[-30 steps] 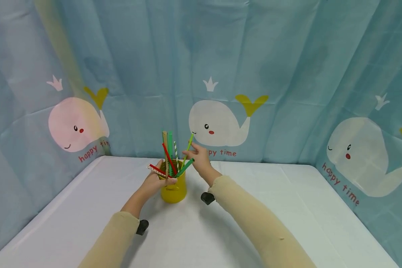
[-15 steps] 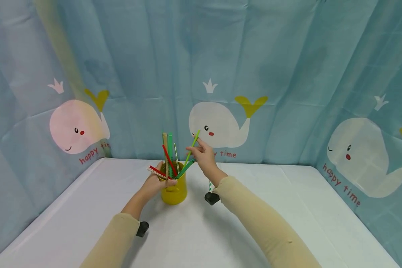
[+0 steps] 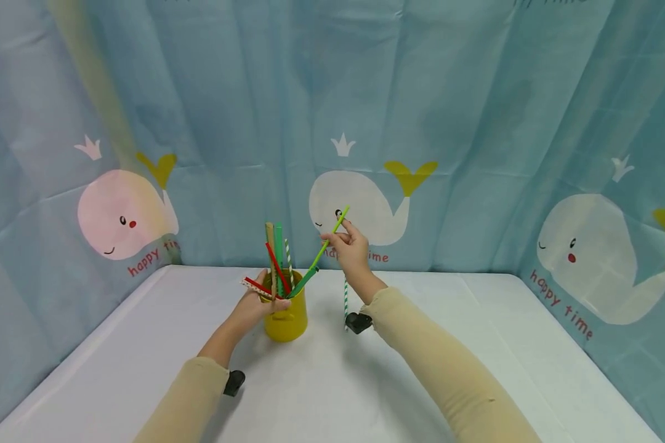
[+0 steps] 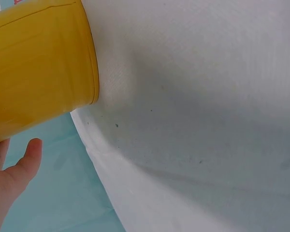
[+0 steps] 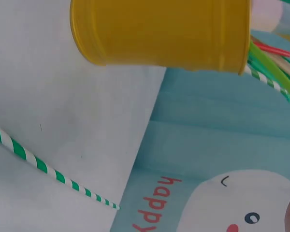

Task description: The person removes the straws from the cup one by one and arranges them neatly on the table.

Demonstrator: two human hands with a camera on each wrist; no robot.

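Note:
A yellow metal pail [image 3: 288, 325] stands upright on the table, holding several straws. My left hand [image 3: 250, 312] grips it near the rim, thumb across the front and fingers behind. In the left wrist view the pail [image 4: 41, 63] hides part of those fingers. Up and to the right, my right hand [image 3: 356, 253] pinches a lime green straw [image 3: 339, 223], tilted to the right. Its lower part overlaps a leaning dark green straw [image 3: 303, 283] in the head view. The right wrist view shows the lime straw [image 5: 273, 70] slanting past the pail's rim.
Red, brown, green and striped straws, including a red one [image 3: 276, 263], stick out of the pail. A green-and-white striped straw [image 5: 58, 176] lies on the white table [image 3: 299, 394] near my right wrist. A blue whale-print curtain [image 3: 476, 92] hangs behind the table.
My right hand has moved up and to the right, drawing the lime green straw farther out of the pail. The striped straw on the table has come into sight. My left hand stays at the pail.

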